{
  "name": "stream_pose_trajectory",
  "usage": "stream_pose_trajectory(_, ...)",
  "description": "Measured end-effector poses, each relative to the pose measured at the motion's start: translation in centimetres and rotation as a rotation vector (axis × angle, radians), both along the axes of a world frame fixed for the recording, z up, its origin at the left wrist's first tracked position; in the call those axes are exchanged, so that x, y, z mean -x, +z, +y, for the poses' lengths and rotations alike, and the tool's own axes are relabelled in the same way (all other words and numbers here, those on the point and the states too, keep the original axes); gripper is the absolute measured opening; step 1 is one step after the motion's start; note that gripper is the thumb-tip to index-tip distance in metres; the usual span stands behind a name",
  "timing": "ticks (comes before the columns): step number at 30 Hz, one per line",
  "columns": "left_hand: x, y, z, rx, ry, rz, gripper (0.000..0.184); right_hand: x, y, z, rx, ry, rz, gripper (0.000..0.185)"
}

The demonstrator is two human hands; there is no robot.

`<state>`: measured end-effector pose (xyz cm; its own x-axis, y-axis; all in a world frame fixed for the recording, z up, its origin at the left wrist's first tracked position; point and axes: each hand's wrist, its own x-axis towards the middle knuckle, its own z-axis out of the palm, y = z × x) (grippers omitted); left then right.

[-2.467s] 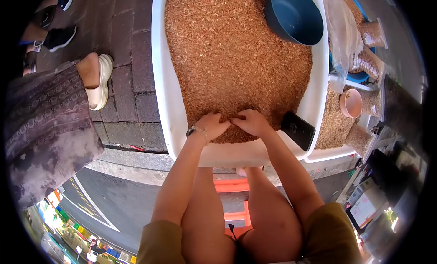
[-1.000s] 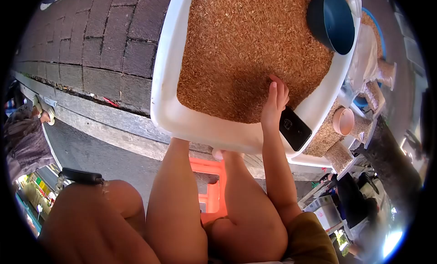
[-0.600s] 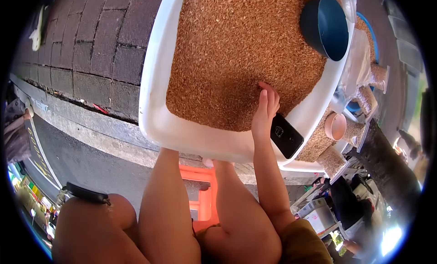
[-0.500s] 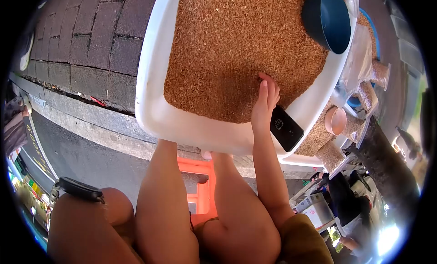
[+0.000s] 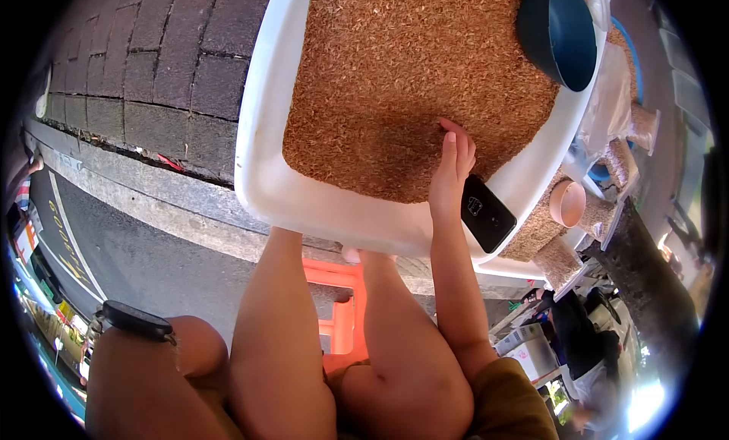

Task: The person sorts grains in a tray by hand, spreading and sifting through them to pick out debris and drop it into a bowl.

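A white tub (image 5: 262,144) holds a broad bed of reddish-brown husks or grains (image 5: 418,60). My right hand (image 5: 454,155) rests at the near right part of this bed, its loosely bent fingertips touching the surface; nothing shows between thumb and forefinger. Just right of that wrist, a black phone (image 5: 488,214) lies on the tub's sloping inner side. My left hand (image 5: 137,391) is raised close to the camera at the lower left, with a dark watch (image 5: 137,321) at its wrist. Its fingers are out of the frame. A dark blue bowl (image 5: 558,36) sits tilted at the bed's upper right.
Right of the tub are a pink bowl (image 5: 567,203), a second tray of grain (image 5: 531,239), filled clear bags (image 5: 560,261) and loose plastic (image 5: 607,98). An orange stool (image 5: 343,326) shows between my legs. Brick paving (image 5: 156,75) and a curb (image 5: 152,186) lie left.
My left hand has left the grain and come up near the camera. My right hand stays at the grain, its fingers farther from the near edge. The view has shifted; a nearby person's foot and clothing have moved away.
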<state>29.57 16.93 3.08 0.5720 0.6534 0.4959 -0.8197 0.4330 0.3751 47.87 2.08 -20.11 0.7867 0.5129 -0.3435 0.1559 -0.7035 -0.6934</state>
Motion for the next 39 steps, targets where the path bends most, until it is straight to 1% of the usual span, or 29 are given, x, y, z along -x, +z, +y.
stream_pose_trajectory(2,-1.3,-0.7,0.6,-0.042,0.009,-0.01,0.036,0.0,0.0,-0.2,0.002,0.009,-0.004,0.035)
stream_pose_trajectory(13,0.5,0.2,0.2,-0.036,-0.005,0.004,0.037,0.0,-0.4,-0.3,0.012,0.045,-0.05,0.034)
stream_pose_trajectory(16,0.9,-0.1,-0.2,-0.044,0.006,-0.016,0.037,0.1,-0.2,-0.2,0.002,0.121,-0.157,0.029)
stream_pose_trajectory(19,1.4,-0.4,-0.4,-0.049,0.004,-0.052,0.038,0.5,0.3,0.0,-0.039,0.154,-0.198,0.026)
stream_pose_trajectory(22,1.6,-0.4,0.5,0.022,-0.106,-0.115,0.038,0.7,0.2,-0.1,-0.075,0.266,-0.265,0.026)
stream_pose_trajectory(23,1.5,0.3,1.4,0.029,-0.125,-0.054,0.037,0.9,0.5,-0.4,-0.053,0.287,-0.262,0.024)
stream_pose_trajectory(25,2.1,3.5,2.4,0.037,-0.109,0.028,0.027,1.3,1.1,-0.3,-0.088,0.291,-0.302,0.02)
stream_pose_trajectory(26,3.6,5.7,2.0,0.029,-0.067,0.046,0.019,1.5,1.6,-0.7,-0.117,0.321,-0.335,0.02)
stream_pose_trajectory(27,5.6,8.0,2.4,-0.069,-0.083,0.222,0.019,1.6,1.8,-1.3,-0.211,0.342,-0.347,0.021)
stream_pose_trajectory(28,7.6,10.2,2.8,-0.183,-0.106,0.389,0.021,2.3,1.6,-2.3,-0.241,0.284,-0.199,0.023)
stream_pose_trajectory(29,7.9,9.5,2.1,-0.336,0.008,0.328,0.03,2.9,3.0,-3.1,-0.288,0.33,-0.231,0.023)
stream_pose_trajectory(30,9.0,10.4,-0.3,-0.289,0.143,0.537,0.033,3.2,4.1,-4.0,-0.278,0.392,-0.191,0.022)
stream_pose_trajectory(31,10.7,11.5,-1.1,-0.197,-0.059,0.689,0.032,3.5,5.9,-5.0,-0.31,0.413,-0.105,0.02)
stream_pose_trajectory(32,11.5,12.2,-2.6,-0.149,-0.066,0.903,0.029,3.7,8.4,-6.0,-0.236,0.441,-0.043,0.018)
stream_pose_trajectory(33,12.3,11.1,-3.9,-0.138,-0.079,0.885,0.026,3.8,8.8,-7.3,-0.182,0.477,-0.113,0.019)
stream_pose_trajectory(35,15.0,10.3,-7.7,-0.155,-0.007,1.063,0.018,4.4,10.6,-9.9,-0.238,0.437,-0.088,0.019)
stream_pose_trajectory(36,16.6,8.6,-9.2,-0.203,0.031,1.12,0.017,4.5,9.8,-11.0,-0.308,0.36,-0.048,0.019)
stream_pose_trajectory(37,18.9,7.8,-11.0,-0.234,0.024,1.17,0.019,4.6,9.7,-12.1,-0.379,0.29,-0.014,0.019)
stream_pose_trajectory(38,20.9,7.1,-12.6,-0.239,0.049,1.235,0.023,4.9,10.9,-12.9,-0.393,0.25,0.012,0.02)
stream_pose_trajectory(39,22.6,6.0,-14.0,-0.22,0.078,1.237,0.023,5.0,11.8,-13.6,-0.413,0.211,0.032,0.021)
